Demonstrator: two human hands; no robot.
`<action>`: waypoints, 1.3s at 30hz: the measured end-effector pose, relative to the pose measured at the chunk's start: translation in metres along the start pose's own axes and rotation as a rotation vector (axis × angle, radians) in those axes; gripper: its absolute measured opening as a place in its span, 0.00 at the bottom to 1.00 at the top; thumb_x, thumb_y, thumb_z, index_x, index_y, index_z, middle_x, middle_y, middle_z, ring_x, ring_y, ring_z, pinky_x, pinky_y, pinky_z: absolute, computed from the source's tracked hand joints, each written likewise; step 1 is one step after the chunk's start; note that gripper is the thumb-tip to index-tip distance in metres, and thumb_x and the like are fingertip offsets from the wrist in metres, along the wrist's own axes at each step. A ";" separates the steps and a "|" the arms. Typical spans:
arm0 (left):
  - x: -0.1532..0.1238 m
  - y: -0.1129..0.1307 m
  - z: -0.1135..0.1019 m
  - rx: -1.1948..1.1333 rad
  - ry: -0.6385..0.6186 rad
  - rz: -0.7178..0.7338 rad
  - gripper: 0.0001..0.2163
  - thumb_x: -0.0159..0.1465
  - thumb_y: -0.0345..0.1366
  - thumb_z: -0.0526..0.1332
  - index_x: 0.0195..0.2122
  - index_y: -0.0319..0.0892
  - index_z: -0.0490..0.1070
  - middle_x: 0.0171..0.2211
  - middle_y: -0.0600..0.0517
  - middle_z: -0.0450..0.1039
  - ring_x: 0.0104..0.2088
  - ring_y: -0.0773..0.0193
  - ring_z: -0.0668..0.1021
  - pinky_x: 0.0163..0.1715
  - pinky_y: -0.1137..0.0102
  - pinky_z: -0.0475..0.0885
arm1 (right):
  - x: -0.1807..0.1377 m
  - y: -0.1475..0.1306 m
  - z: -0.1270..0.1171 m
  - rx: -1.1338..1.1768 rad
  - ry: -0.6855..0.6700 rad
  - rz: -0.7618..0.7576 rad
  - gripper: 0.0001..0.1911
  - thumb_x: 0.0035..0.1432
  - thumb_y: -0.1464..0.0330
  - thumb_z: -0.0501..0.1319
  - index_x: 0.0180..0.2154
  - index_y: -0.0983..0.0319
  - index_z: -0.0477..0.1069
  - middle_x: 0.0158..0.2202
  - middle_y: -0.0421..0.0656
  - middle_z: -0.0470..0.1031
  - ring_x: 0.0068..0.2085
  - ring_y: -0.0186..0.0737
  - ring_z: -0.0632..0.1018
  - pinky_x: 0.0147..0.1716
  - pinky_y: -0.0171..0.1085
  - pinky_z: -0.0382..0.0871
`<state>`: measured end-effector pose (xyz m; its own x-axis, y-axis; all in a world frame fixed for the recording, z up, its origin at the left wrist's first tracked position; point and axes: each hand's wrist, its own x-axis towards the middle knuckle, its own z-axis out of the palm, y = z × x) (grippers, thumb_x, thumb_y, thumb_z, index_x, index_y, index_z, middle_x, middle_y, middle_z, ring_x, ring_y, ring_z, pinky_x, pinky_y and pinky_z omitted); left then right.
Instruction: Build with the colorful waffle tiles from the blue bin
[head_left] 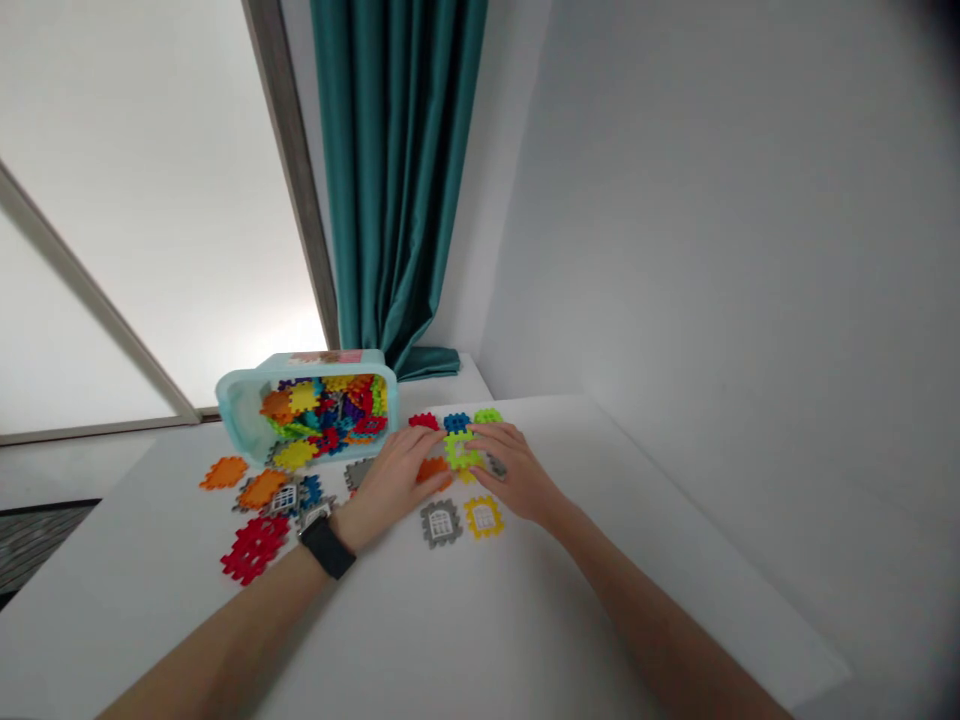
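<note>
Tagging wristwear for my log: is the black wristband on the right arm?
No, the black wristband sits just behind the left hand.

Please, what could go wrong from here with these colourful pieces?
The light-blue bin has its opening toward the person, so pieces inside could slide out. The black watch is close to a grey piece and may nudge it. The right hand, at the lime-green piece, might disturb neighbouring ones.

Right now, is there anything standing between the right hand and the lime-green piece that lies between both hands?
Nothing visible does. In this view, the right hand already overlaps the right side of the lime-green piece; the left hand is on the opposite side.
</note>
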<state>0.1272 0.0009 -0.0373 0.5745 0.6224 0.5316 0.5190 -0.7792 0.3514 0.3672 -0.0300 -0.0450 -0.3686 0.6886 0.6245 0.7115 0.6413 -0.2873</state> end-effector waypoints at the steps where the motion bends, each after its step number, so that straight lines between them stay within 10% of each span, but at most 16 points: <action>1: 0.005 0.000 0.003 0.007 -0.007 0.002 0.20 0.67 0.40 0.64 0.58 0.43 0.67 0.52 0.43 0.73 0.53 0.50 0.75 0.54 0.54 0.72 | -0.001 0.008 -0.003 0.007 0.001 0.013 0.13 0.62 0.69 0.63 0.49 0.57 0.74 0.56 0.48 0.75 0.58 0.47 0.73 0.60 0.54 0.66; 16: 0.076 -0.012 0.040 0.049 -0.144 0.046 0.07 0.65 0.30 0.62 0.44 0.44 0.71 0.45 0.47 0.76 0.47 0.53 0.76 0.48 0.58 0.72 | 0.007 0.116 -0.007 0.068 -0.027 0.122 0.13 0.60 0.68 0.65 0.47 0.58 0.73 0.52 0.48 0.78 0.53 0.45 0.77 0.56 0.51 0.70; 39: 0.114 -0.015 0.080 0.172 -0.275 -0.031 0.14 0.63 0.41 0.67 0.44 0.44 0.66 0.45 0.46 0.75 0.50 0.47 0.74 0.49 0.55 0.68 | 0.011 0.130 -0.002 0.221 -0.165 0.219 0.13 0.59 0.69 0.64 0.47 0.58 0.74 0.51 0.45 0.79 0.52 0.44 0.78 0.55 0.47 0.71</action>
<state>0.2351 0.0895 -0.0440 0.6941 0.6605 0.2861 0.6248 -0.7503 0.2163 0.4570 0.0603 -0.0745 -0.3258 0.8521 0.4097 0.6443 0.5172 -0.5633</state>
